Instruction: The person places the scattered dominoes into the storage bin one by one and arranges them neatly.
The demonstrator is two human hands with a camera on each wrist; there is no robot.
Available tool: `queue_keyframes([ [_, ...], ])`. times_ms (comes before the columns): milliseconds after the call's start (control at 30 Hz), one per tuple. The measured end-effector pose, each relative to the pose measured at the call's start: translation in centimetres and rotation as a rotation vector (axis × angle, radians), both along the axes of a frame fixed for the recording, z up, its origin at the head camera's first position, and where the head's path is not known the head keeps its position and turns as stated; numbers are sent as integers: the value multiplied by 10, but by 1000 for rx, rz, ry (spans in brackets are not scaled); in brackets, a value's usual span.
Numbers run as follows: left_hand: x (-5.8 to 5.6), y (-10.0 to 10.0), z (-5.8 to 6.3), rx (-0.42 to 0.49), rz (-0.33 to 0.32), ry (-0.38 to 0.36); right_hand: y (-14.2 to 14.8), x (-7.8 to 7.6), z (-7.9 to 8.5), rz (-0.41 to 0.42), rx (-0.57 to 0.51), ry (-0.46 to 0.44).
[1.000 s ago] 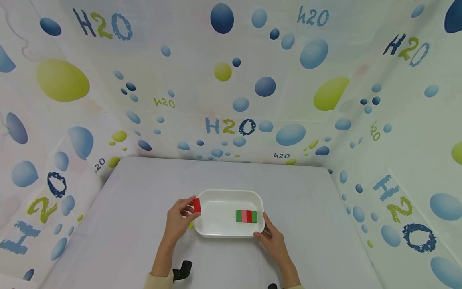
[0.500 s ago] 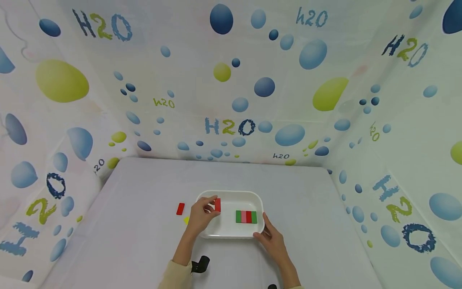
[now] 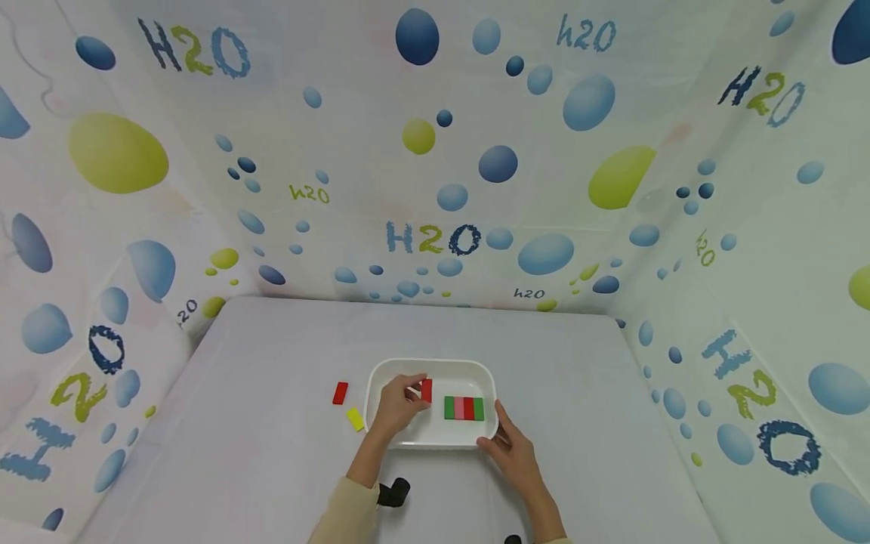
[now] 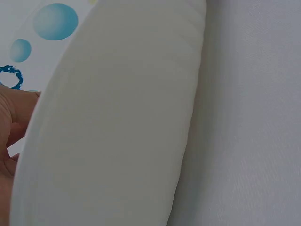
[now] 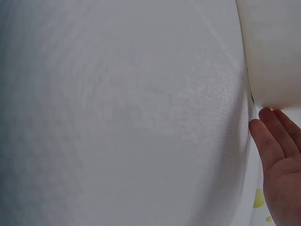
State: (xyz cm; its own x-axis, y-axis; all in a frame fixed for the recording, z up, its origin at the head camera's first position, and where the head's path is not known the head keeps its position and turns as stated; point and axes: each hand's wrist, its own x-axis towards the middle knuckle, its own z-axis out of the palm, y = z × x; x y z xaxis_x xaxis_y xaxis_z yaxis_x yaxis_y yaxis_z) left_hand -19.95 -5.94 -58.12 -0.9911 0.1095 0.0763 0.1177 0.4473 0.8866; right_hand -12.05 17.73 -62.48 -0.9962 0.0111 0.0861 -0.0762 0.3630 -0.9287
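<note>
Over the white tray (image 3: 414, 437), my left hand (image 3: 396, 405) pinches a small red block (image 3: 427, 391) upright between thumb and fingers. Just right of it, inside the tray, lies a row of blocks (image 3: 464, 409) side by side: green, pink, red and green. My right hand (image 3: 514, 453) grips the tray's near right corner, thumb at the front edge and fingers along the right side. In the left wrist view the tray's outer wall (image 4: 113, 117) hides most of the left hand (image 4: 11, 122). The right wrist view has the right hand's fingertips (image 5: 267, 115) against the tray wall (image 5: 273, 52).
Left of the tray, another red block (image 3: 340, 393) and a yellow block (image 3: 356, 419) lie on the white-covered table (image 3: 272, 355). A printed cloth (image 3: 367, 151) with drops and letters rises behind and at both sides. A black wrist mount (image 3: 394, 493) sits at the left cuff.
My left hand has carried the red block rightward from the tray's left rim to near the row, uncovering the red and yellow blocks on the table. The right hand stays at its corner.
</note>
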Motion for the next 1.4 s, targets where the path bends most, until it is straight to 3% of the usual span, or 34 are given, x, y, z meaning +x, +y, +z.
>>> queue_keyframes([
  [567, -5, 15, -14, -44, -77, -32, 0, -1, 1, -6, 12, -16],
  [867, -11, 19, -19, -138, -91, -77, 1, 0, 0, -3, 5, -5],
  [1400, -12, 27, -19, -220, -95, -134, 1, 0, -1, 3, -11, -5],
])
